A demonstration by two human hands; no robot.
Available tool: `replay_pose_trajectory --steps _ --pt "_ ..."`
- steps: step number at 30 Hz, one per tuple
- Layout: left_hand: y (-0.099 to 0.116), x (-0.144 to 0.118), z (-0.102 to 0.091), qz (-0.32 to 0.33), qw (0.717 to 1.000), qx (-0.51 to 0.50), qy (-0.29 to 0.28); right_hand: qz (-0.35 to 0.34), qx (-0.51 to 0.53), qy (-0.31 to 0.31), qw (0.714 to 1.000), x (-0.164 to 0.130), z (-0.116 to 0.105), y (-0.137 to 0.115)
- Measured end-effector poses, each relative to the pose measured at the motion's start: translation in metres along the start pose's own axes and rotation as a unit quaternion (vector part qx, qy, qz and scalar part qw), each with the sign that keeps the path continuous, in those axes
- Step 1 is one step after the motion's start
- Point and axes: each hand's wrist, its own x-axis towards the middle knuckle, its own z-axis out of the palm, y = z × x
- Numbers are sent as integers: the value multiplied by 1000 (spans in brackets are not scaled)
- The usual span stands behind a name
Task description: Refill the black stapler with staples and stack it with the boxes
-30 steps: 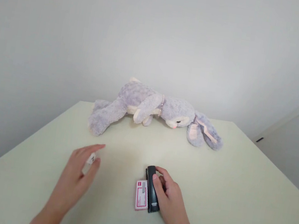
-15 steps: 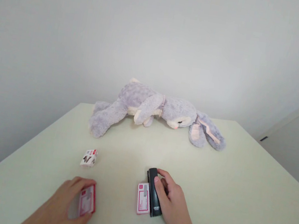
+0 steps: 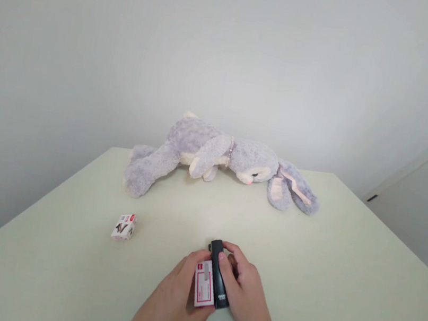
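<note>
"Pale wall (image 3: pixel 229 55) is backing a light green table (image 3: pixel 327 263). What is sitting leftmost?"

"One small box (image 3: pixel 124 226), white with red and dark printing; it is lying well apart from both hands."

"Next?"

"One plush rabbit (image 3: pixel 195 139), grey-lilac. It is lying on its side near the far edge, feet pointing left, ears pointing right, a bead string (image 3: pixel 230 153) circling its neck."

"And the left hand (image 3: pixel 181 284)?"

"Holding: its fingers and thumb are spanning one pink box (image 3: pixel 205 286), white-faced, at the far and near ends."

"Beside that?"

"One stapler (image 3: pixel 217 276), black, pale lettering at the near end; it is resting alongside the pink box, on the right."

"Last, the right hand (image 3: pixel 242 282)?"

"Gripping the stapler from the right, its thumb pressing the top."
</note>
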Motion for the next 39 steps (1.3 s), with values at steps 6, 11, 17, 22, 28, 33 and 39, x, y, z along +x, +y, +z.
replay_pose_trajectory --steps 6,11,17,22,28,33,39 --pt "-1 -6 13 -33 999 -21 -20 2 9 -4 1000 -1 -1 -4" --pt "-4 -9 -16 17 999 47 7 11 21 -9 1000 -2 0 -2" --pt "-92 -9 -139 8 919 314 237 14 5 -4 1000 -2 2 3" --pt "-139 -17 -162 -69 931 334 132 19 -3 -4 1000 -2 2 4" --pt "-83 3 -77 -53 944 278 167 18 1 -3 1000 -1 2 2" --pt "-41 15 -16 -40 966 206 153 25 23 -13 999 -5 0 -5" --pt "-35 -6 -8 -4 984 152 93 16 15 -69 997 -38 -16 5"
